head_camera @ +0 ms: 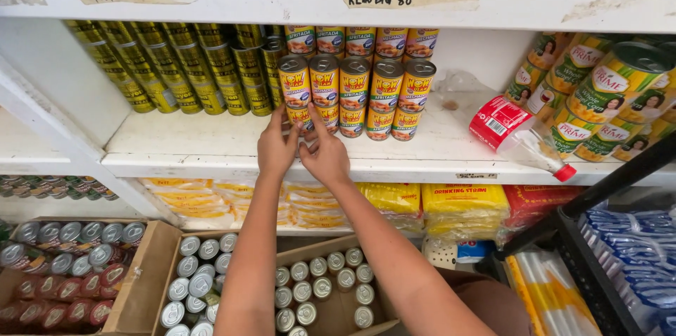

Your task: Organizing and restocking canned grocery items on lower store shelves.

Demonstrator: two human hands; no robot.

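Reaching up to the white shelf, I have both hands side by side at the bottom left corner of the stack of small yellow-and-red cans. My left hand and my right hand are touching each other, fingers stretched up against the lowest front can, which sits on the shelf board at the near left end of that stack. The fingers cover most of it, so I cannot tell whether either hand is truly gripping it or only pressing on it. Just to the left of the stack stand rows of tall gold cans, tilted back towards the wall. To the right, well apart from my hands, a clear plastic bottle with a red label lies on its side, and beyond it are green-and-yellow cans. Below my forearms, open cardboard boxes hold more cans seen from the top.
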